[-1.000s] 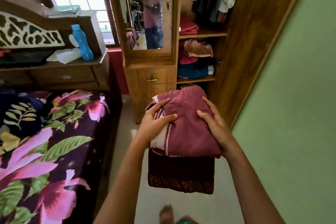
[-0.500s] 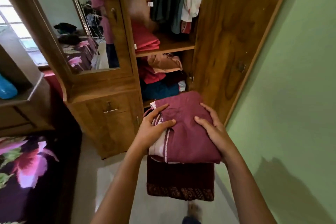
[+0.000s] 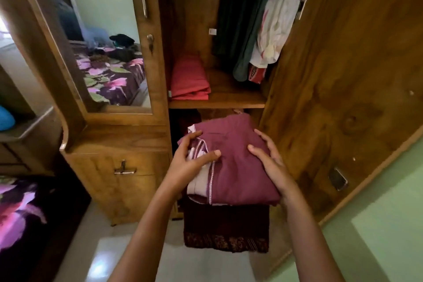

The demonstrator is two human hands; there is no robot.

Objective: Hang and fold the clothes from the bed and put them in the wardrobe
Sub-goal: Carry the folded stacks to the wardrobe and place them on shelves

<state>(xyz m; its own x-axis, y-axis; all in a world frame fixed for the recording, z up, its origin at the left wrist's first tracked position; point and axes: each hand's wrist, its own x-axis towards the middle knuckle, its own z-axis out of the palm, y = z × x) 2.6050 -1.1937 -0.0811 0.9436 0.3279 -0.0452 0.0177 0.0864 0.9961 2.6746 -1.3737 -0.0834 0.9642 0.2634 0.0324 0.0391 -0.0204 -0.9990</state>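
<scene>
Left grip (image 3: 190,163), right grip (image 3: 273,166) hold folded clothes (image 3: 235,174)

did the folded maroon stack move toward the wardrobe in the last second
Yes, forward: the folded maroon stack now reaches just under the wardrobe shelf; earlier it was well short of it.

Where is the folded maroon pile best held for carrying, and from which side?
By its two side edges, from left and right, as the left hand and right hand do: the maroon pile is soft, and a darker cloth hangs loose beneath.
</scene>
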